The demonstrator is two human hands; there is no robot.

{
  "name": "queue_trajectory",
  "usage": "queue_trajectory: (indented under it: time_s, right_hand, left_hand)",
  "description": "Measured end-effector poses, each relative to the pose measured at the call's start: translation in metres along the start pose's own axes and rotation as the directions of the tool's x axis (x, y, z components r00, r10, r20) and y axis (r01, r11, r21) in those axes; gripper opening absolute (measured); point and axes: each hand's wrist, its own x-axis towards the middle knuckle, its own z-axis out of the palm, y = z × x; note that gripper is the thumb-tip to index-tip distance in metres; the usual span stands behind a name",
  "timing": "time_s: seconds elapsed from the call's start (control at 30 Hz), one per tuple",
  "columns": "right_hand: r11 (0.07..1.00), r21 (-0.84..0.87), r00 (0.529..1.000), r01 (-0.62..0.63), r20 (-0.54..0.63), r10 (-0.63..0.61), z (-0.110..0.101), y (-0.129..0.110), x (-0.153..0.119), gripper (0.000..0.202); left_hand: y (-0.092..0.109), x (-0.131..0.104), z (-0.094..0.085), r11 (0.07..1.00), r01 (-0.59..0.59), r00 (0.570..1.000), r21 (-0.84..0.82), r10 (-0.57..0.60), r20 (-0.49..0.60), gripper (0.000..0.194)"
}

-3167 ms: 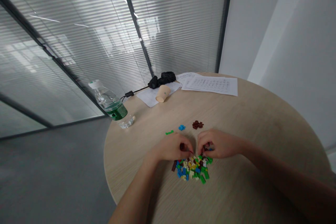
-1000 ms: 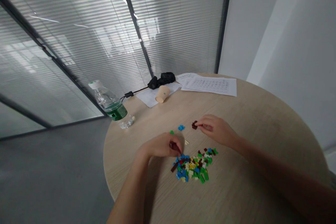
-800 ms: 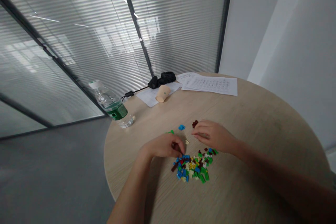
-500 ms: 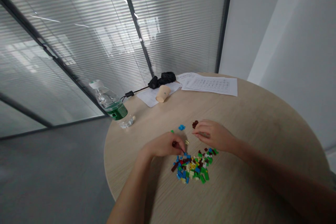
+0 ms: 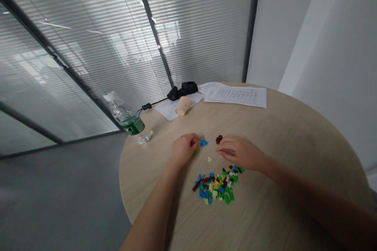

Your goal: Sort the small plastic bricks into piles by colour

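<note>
A mixed pile of small toy building bricks (image 5: pixel 215 188), blue, green, brown, yellow, white and cream, lies on the round wooden table (image 5: pixel 282 133). Beyond it are a small group of blue bricks (image 5: pixel 204 142), brown bricks (image 5: pixel 218 139), cream bricks (image 5: pixel 210 159) and a green brick (image 5: pixel 194 153). My left hand (image 5: pixel 184 148) pinches a blue brick at the edge of the blue group, its fingertips partly hiding it. Beside the brown group, my right hand (image 5: pixel 237 150) has thumb and fingers pressed together; whatever they hold is too small to name.
A clear plastic bottle with a green label (image 5: pixel 132 124) stands at the table's left edge. Farther back are a paper cup (image 5: pixel 183 106) on its side, a black bundle with a cable (image 5: pixel 188 87), and printed sheets (image 5: pixel 238 96). A glass partition with blinds (image 5: pixel 200 27) rises behind.
My left hand has moved from the pile up and away to the blue group, uncovering the pile's near-left part. My right hand has stayed beside the brown bricks.
</note>
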Motion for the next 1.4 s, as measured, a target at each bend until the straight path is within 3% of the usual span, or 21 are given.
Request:
queue_trajectory:
  time_s: [0.33,0.77,1.4]
  right_hand:
    - [1.0,-0.008,0.999,-0.007,0.043,0.008,-0.0019,-0.0032,0.0001,0.015]
    - [0.991,0.127,0.962,0.045,0.263,-0.077,-0.0075,-0.0076,-0.0022,0.014]
    - [0.991,0.132,0.935,-0.005,0.351,-0.042,-0.0073,-0.0097,-0.0018,0.012]
  left_hand:
    - [0.0004,0.0036,0.0081,1.0,0.014,1.0,0.003,-0.014,-0.008,0.02]
    - [-0.0013,0.0028,0.0102,1.0,0.027,1.0,0.008,-0.027,0.006,0.021]
    - [0.0018,0.0016,0.0058,0.999,0.044,0.999,-0.006,-0.044,0.012,0.026]
